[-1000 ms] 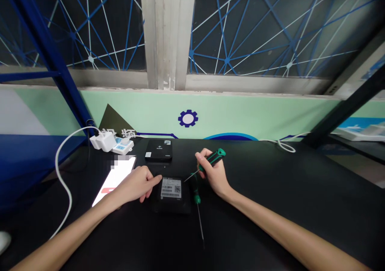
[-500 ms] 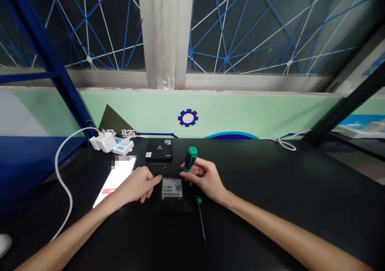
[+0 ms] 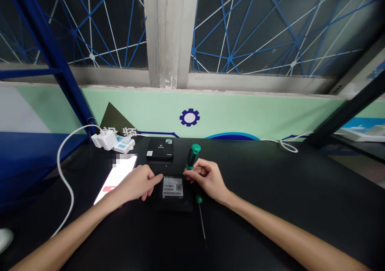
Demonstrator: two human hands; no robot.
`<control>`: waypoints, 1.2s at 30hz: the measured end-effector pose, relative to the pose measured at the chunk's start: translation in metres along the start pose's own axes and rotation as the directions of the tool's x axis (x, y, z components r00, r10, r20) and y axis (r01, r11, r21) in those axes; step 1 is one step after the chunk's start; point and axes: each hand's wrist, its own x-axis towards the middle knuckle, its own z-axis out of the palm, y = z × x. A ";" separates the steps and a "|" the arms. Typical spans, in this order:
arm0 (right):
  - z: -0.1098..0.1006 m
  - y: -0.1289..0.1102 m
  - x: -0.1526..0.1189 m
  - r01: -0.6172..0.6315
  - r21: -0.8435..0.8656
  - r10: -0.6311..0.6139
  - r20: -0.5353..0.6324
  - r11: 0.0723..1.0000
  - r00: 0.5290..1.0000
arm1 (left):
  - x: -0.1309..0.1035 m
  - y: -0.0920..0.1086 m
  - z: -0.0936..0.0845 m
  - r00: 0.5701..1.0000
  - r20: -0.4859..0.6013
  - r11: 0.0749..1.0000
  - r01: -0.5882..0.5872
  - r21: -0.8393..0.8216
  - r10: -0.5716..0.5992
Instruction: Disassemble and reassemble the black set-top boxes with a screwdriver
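Note:
A flat black box [image 3: 187, 205] with a white label lies on the dark table. The outstretched finger of my left hand [image 3: 140, 185] presses on its upper left edge, while the other fingers curl in. In my right hand [image 3: 209, 176] is a screwdriver [image 3: 193, 154] with a green and black handle, held nearly upright in a pinch near the box's upper right corner. Its tip is hidden by the fingers and the dark surface. A second screwdriver [image 3: 202, 219], green-handled with a thin shaft, lies just right of the box.
Behind the labelled box is another black box [image 3: 160, 149]. A phone [image 3: 120, 174] with a bright screen lies partly under my left forearm. A white power strip [image 3: 124, 144] with a plugged-in adapter and cable [image 3: 61, 154] sits at the back left. The wall stands behind the table.
The view has shifted slightly. My right hand still holds the screwdriver at the box's corner, its handle tilted about the same. My left hand stays on the box's edge.

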 end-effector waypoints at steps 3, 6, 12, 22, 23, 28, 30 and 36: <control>-0.001 -0.002 -0.001 0.027 -0.039 -0.026 0.022 0.999 0.999 | 0.000 0.001 0.000 1.000 0.000 1.000 -0.001 0.002 0.001; -0.002 -0.003 -0.001 0.072 -0.091 -0.069 0.037 0.993 0.997 | 0.000 0.001 0.000 1.000 -0.004 1.000 -0.010 -0.003 0.010; -0.002 0.001 -0.002 0.102 -0.122 -0.099 0.030 0.987 0.995 | -0.001 -0.001 -0.001 1.000 0.002 1.000 -0.009 -0.005 0.009; -0.004 0.006 0.000 0.061 -0.080 -0.061 0.005 0.995 0.998 | -0.001 0.000 -0.004 1.000 -0.002 1.000 -0.020 -0.007 0.020; -0.005 0.006 0.000 0.065 -0.082 -0.065 0.006 0.995 0.998 | -0.001 -0.001 -0.004 1.000 -0.004 1.000 -0.026 -0.007 0.026; -0.004 0.001 0.000 0.082 -0.109 -0.078 0.034 0.991 0.996 | 0.001 -0.005 -0.006 0.999 -0.021 0.999 -0.040 -0.023 0.040; -0.004 -0.001 -0.001 0.084 -0.105 -0.079 0.056 0.991 0.995 | 0.001 -0.005 -0.006 0.999 -0.020 0.999 -0.042 -0.029 0.041; -0.004 -0.002 -0.003 0.074 -0.087 -0.065 0.104 0.993 0.992 | 0.001 -0.004 -0.005 0.998 -0.014 0.998 -0.061 -0.033 0.061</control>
